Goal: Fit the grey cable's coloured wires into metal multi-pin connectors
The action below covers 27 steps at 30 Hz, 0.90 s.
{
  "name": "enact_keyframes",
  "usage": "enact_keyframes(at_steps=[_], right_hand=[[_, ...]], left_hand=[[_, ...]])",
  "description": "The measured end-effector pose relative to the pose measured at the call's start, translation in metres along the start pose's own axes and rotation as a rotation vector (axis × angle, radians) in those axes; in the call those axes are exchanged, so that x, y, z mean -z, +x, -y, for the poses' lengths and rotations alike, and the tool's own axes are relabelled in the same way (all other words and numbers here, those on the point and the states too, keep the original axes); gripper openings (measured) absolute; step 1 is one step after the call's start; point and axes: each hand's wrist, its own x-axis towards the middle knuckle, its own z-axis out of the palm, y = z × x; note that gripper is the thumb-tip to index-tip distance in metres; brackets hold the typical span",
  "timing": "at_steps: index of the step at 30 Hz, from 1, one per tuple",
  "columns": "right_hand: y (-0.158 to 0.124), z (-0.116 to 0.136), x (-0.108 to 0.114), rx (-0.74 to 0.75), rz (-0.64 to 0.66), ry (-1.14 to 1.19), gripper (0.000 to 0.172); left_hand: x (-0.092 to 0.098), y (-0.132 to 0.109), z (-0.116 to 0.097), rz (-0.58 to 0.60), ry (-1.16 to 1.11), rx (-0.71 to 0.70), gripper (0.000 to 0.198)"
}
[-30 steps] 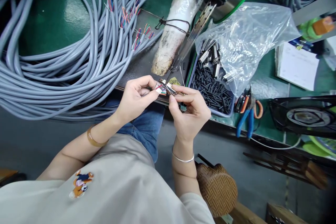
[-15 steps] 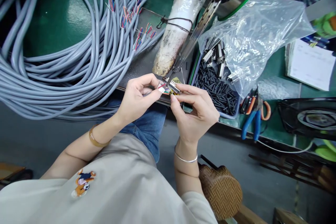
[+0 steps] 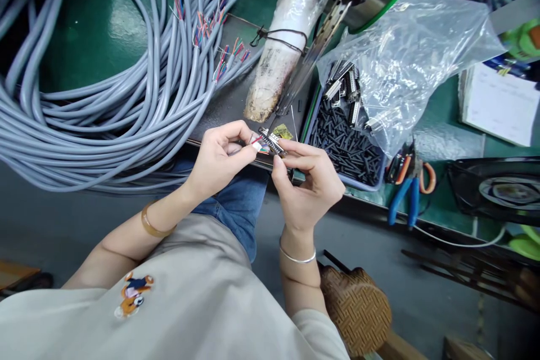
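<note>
My left hand (image 3: 223, 157) pinches a thin red wire (image 3: 256, 139) between thumb and forefinger, at the front edge of the dark work plate (image 3: 228, 104). A small metal connector (image 3: 272, 142) with a row of pins is gripped by its right end in my right hand (image 3: 307, 180). The wire's tip lies beside the connector's left part; whether they touch is too small to tell. Just above the connector hangs the tip of a metal tool (image 3: 295, 81), beside a white, stained tube (image 3: 270, 73). A yellowish pad (image 3: 282, 131) lies behind the connector.
Grey cables (image 3: 139, 95) with stripped coloured ends cover the left. On the right stands a bin (image 3: 346, 140) of black sleeves and connectors, partly under a plastic bag (image 3: 413, 67). Blue-handled pliers (image 3: 403, 199), orange-handled cutters (image 3: 429, 177) and a paper pad (image 3: 500, 104) lie further right.
My right hand has moved slightly left with the connector, which now sits lower and more tilted, a little away from the tool tip. My left hand has barely shifted.
</note>
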Motion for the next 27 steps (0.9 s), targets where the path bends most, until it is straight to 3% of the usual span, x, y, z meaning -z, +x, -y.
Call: enact_keyframes(at_steps=[27], right_hand=[[0.0060,0.0008,-0.0026,0.049,0.002,-0.076,0.014]], left_hand=[[-0.0086,-0.0046,-0.0011,-0.070,0.298,-0.220,0.017]])
